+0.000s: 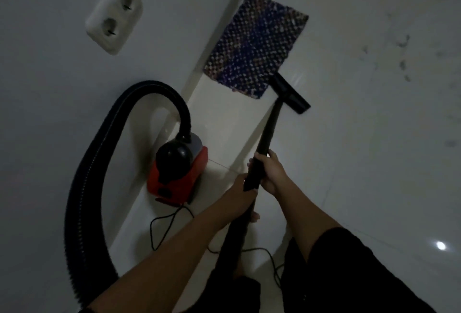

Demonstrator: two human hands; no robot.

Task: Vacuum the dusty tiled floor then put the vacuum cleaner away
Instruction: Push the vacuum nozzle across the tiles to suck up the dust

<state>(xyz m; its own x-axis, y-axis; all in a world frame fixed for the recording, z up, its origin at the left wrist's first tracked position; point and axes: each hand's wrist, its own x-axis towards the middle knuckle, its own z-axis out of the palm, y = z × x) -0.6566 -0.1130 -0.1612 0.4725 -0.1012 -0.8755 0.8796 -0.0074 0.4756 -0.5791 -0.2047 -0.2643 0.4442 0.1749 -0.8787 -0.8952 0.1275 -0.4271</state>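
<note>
Double wall socket (114, 13), white, two round outlets, both empty, mounted far left on a plain white wall (50, 88). White skirting (194, 88) runs along the wall's foot, near to far. Woven mat (254, 45), rectangular, dark blue-purple with pale flecks, lies flat in the middle distance, long edge just beside the skirting. Small bright light reflection (441, 246) at near right. Scene dim overall.

No txt, brand or no. can be read on the vacuum cleaner (177, 175), the wall socket (115, 13) or elsewhere; pic too dim, blurred.
</note>
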